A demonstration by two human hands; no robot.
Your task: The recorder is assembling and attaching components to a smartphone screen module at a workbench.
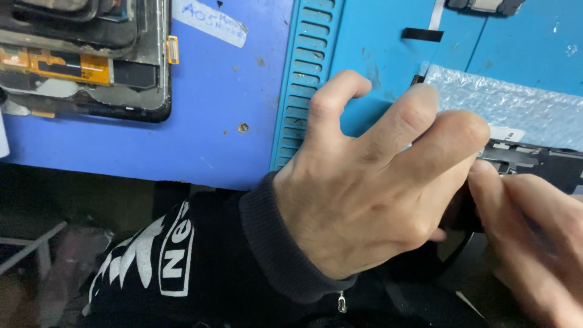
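My left hand (370, 182), in a dark sleeve, grips the near end of a black phone body (534, 161) that lies across the front of the blue mat (388, 42). Its fingers curl over the device and hide most of that end. My right hand (534, 237) comes in from the lower right, blurred, with its fingertips pressed on the same black device just below the left fingers. A sheet of clear bubble wrap (516, 103) lies under and behind the phone.
An opened black phone frame (91, 67) with orange flex cables rests at the top left on the blue bench top (212, 121). The mat has a ribbed slotted strip (306, 73) on its left side. A white paper label (209, 21) is stuck near the back.
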